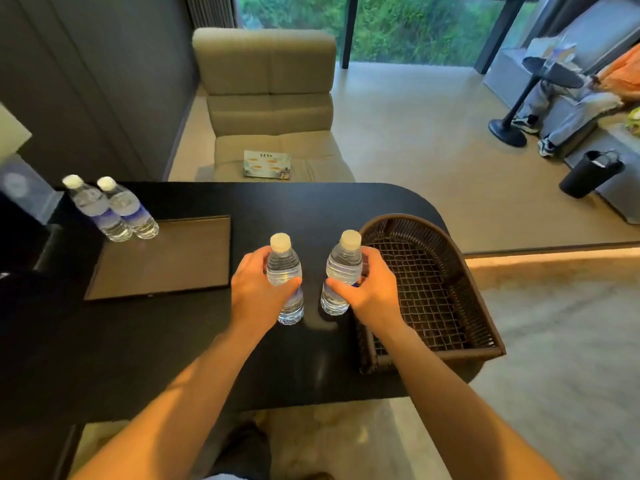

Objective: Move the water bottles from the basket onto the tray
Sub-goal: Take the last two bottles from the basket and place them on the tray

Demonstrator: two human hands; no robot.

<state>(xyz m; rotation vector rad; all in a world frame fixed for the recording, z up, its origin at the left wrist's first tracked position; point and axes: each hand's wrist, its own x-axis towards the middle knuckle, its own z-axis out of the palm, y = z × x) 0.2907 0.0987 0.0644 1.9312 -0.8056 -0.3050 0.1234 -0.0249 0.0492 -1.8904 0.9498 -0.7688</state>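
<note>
My left hand [258,289] grips a clear water bottle [284,268] with a white cap, held upright over the black table between tray and basket. My right hand [369,285] grips a second bottle [341,268] just left of the dark wicker basket [460,296], whose wire-mesh floor shows no bottles. Two more bottles [91,206] [130,207] stand upright side by side at the far left corner of the flat dark tray [166,261]. Whether the held bottles touch the table I cannot tell.
The black table [277,202] has a rounded right end, and the basket overhangs near it. A beige armchair [270,109] with a leaflet stands behind the table. A clear acrylic stand [24,195] sits at far left. A person sits at far right beside a black bin [588,173].
</note>
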